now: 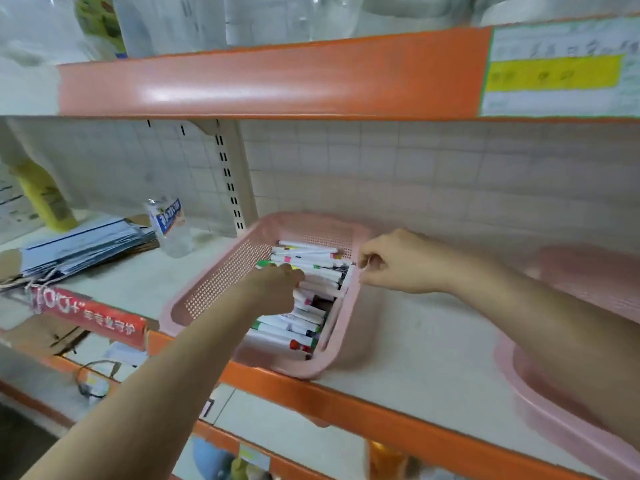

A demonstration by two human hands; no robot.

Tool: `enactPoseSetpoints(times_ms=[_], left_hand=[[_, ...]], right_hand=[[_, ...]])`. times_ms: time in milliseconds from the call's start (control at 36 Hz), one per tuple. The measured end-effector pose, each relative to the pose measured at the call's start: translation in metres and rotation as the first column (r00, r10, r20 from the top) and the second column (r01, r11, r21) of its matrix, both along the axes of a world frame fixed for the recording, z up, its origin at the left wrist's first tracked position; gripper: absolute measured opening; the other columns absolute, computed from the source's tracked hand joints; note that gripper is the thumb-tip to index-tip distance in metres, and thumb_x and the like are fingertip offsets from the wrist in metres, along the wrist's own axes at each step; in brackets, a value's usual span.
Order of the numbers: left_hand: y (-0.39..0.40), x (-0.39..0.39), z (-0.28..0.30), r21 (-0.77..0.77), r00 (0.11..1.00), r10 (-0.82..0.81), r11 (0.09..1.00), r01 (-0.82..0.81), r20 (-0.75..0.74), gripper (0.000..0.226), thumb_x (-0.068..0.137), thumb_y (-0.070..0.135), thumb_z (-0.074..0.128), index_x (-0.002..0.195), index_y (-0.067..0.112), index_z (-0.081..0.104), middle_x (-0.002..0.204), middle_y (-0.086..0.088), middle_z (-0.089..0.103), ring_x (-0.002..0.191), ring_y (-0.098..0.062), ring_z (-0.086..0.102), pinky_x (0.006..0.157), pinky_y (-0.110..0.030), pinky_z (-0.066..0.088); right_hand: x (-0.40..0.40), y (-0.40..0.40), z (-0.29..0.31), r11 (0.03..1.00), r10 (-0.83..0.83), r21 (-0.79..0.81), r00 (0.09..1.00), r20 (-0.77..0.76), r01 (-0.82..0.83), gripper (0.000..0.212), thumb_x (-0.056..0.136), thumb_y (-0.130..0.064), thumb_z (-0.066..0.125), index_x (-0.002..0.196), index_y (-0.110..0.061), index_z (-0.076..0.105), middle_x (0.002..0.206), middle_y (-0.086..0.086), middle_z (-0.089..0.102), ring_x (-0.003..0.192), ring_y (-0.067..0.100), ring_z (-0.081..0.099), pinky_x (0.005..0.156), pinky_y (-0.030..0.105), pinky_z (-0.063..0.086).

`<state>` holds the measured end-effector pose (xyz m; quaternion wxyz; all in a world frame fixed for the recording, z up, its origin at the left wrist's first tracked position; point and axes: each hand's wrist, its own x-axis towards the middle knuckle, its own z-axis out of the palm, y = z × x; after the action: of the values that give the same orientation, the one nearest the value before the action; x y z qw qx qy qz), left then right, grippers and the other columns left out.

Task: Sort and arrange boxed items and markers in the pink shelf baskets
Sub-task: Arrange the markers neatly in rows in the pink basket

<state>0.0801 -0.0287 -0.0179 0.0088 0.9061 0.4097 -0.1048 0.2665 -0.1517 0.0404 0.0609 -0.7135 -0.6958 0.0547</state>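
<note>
A pink perforated basket (221, 275) sits on the middle shelf, holding several white markers (304, 252) with coloured caps lying in rows. My left hand (273, 287) reaches into the basket with fingers curled around a bunch of markers near the middle. My right hand (391, 261) is at the basket's right rim, its fingers pinching the ends of the markers there. A second pink basket (540, 407) stands at the right, partly hidden under my right forearm.
The shelf (415, 344) has an orange front edge (346, 396). At the left lie a stack of flat paper bags (86, 247), a clear plastic bottle (171, 226) and a yellow bottle (45, 199). An orange shelf (270, 81) hangs close overhead.
</note>
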Motion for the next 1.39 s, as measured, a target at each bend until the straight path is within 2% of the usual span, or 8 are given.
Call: enactPoseSetpoints(times_ms=[194, 333, 583, 833, 1028, 1139, 1278, 1389], left_hand=[[0.04, 0.012, -0.018, 0.099, 0.977, -0.185, 0.976, 0.196, -0.109, 0.065, 0.09, 0.048, 0.053, 0.144, 0.022, 0.03, 0.134, -0.011, 0.04, 0.125, -0.03, 0.043, 0.102, -0.046, 0.039], [0.049, 0.025, -0.018, 0.09, 0.949, -0.307, 0.946, 0.313, -0.071, 0.059, 0.089, 0.046, 0.055, 0.137, 0.017, 0.034, 0.13, -0.009, 0.046, 0.119, -0.028, 0.047, 0.096, -0.04, 0.04], [0.059, 0.029, -0.025, -0.129, 0.953, -0.301, 0.945, 0.3, 0.014, 0.053, 0.093, 0.035, 0.053, 0.138, 0.016, 0.03, 0.126, -0.006, 0.045, 0.111, -0.025, 0.049, 0.08, -0.032, 0.038], [0.073, 0.016, -0.02, 0.048, 0.922, -0.378, 0.923, 0.383, -0.089, 0.05, 0.096, 0.053, 0.039, 0.135, 0.022, 0.04, 0.122, -0.007, 0.045, 0.116, -0.025, 0.044, 0.098, -0.041, 0.038], [0.083, 0.003, -0.006, -0.25, 0.871, -0.062, 0.946, 0.208, 0.488, 0.016, 0.097, 0.03, 0.052, 0.094, 0.015, 0.049, 0.075, 0.0, 0.058, 0.055, -0.012, 0.052, 0.049, -0.023, 0.045], [0.088, -0.006, 0.002, -0.285, 0.856, 0.062, 0.953, 0.102, 0.514, 0.025, 0.094, 0.037, 0.055, 0.082, 0.017, 0.046, 0.069, -0.001, 0.053, 0.054, -0.015, 0.048, 0.051, -0.025, 0.041], [0.088, -0.017, 0.008, -0.262, 0.846, 0.155, 0.965, -0.019, 0.511, 0.016, 0.092, 0.028, 0.057, 0.09, 0.014, 0.049, 0.074, -0.002, 0.054, 0.056, -0.014, 0.048, 0.049, -0.025, 0.038], [0.089, -0.026, 0.01, -0.305, 0.838, 0.207, 0.951, -0.051, 0.505, 0.013, 0.091, 0.014, 0.052, 0.098, 0.012, 0.041, 0.081, -0.009, 0.054, 0.056, -0.018, 0.047, 0.047, -0.026, 0.04]], right_hand=[[-0.019, 0.011, -0.015, 0.993, -0.115, -0.02, 0.991, -0.069, 0.113, 0.021, 0.089, -0.037, 0.061, 0.106, -0.026, 0.065, 0.091, -0.008, 0.062, 0.093, 0.017, 0.061, 0.086, 0.033, 0.05], [-0.017, 0.012, -0.023, 0.979, -0.204, -0.033, 0.974, -0.095, 0.202, 0.021, 0.087, -0.041, 0.061, 0.103, -0.028, 0.065, 0.094, -0.009, 0.065, 0.091, 0.015, 0.062, 0.086, 0.034, 0.052], [-0.012, 0.023, -0.021, 0.972, -0.235, -0.027, 0.968, -0.088, 0.233, 0.021, 0.089, -0.038, 0.06, 0.106, -0.027, 0.065, 0.099, -0.007, 0.064, 0.094, 0.015, 0.061, 0.088, 0.032, 0.05], [-0.016, 0.041, -0.02, 0.978, -0.207, -0.047, 0.974, -0.095, 0.203, 0.021, 0.09, -0.036, 0.059, 0.107, -0.024, 0.064, 0.104, -0.005, 0.066, 0.094, 0.017, 0.06, 0.086, 0.034, 0.05], [-0.028, 0.057, -0.021, 0.981, -0.196, -0.026, 0.978, -0.071, 0.194, 0.018, 0.094, -0.025, 0.052, 0.103, -0.02, 0.067, 0.101, -0.004, 0.064, 0.09, 0.017, 0.057, 0.079, 0.028, 0.048], [-0.037, 0.076, -0.032, 0.987, -0.139, -0.084, 0.989, -0.044, 0.135, 0.021, 0.094, -0.018, 0.052, 0.107, -0.013, 0.067, 0.106, 0.001, 0.067, 0.1, 0.021, 0.06, 0.083, 0.031, 0.049], [-0.045, 0.106, -0.056, 0.978, -0.062, -0.201, 0.998, 0.022, 0.065, 0.043, 0.098, -0.023, 0.049, 0.141, -0.018, 0.046, 0.144, 0.004, 0.046, 0.128, 0.025, 0.046, 0.101, 0.04, 0.043], [-0.047, 0.124, -0.076, 0.961, -0.065, -0.263, 0.994, 0.082, 0.085, 0.054, 0.094, -0.028, 0.055, 0.144, -0.017, 0.037, 0.142, 0.007, 0.042, 0.123, 0.03, 0.047, 0.096, 0.047, 0.046]])
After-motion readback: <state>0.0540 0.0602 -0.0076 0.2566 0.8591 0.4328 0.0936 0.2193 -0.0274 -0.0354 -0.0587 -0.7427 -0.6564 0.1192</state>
